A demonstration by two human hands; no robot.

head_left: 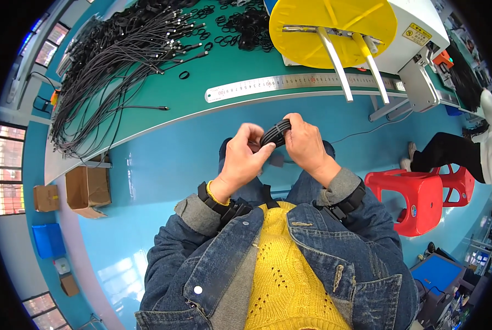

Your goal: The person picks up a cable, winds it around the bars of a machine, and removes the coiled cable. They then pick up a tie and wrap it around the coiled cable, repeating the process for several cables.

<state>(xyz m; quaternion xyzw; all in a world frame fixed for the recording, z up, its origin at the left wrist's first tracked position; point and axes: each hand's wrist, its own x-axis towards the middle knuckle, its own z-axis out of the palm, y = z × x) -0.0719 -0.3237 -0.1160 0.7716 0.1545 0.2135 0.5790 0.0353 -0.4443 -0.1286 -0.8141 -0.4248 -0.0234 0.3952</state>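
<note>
Between my hands, above my lap, is a coiled black cable (275,133). My right hand (307,144) grips the coil's right side, thumb and fingers closed round it. My left hand (240,154) is closed at the coil's left side, its thumb against the lower edge; the fingers are slightly blurred. Beyond my hands, on the green table (163,110), lies a big heap of black cables (108,71) with plugs at their ends. Black bands (246,27) are piled right of that heap, and one loose band (184,75) lies apart.
A yellow disc (334,27) with two rods projecting toward me is on a white machine (422,16). A steel ruler (290,81) lies along the table's near edge. Red stools (416,198) and another person's leg (446,157) are at the right. A cardboard box (86,190) stands lower left.
</note>
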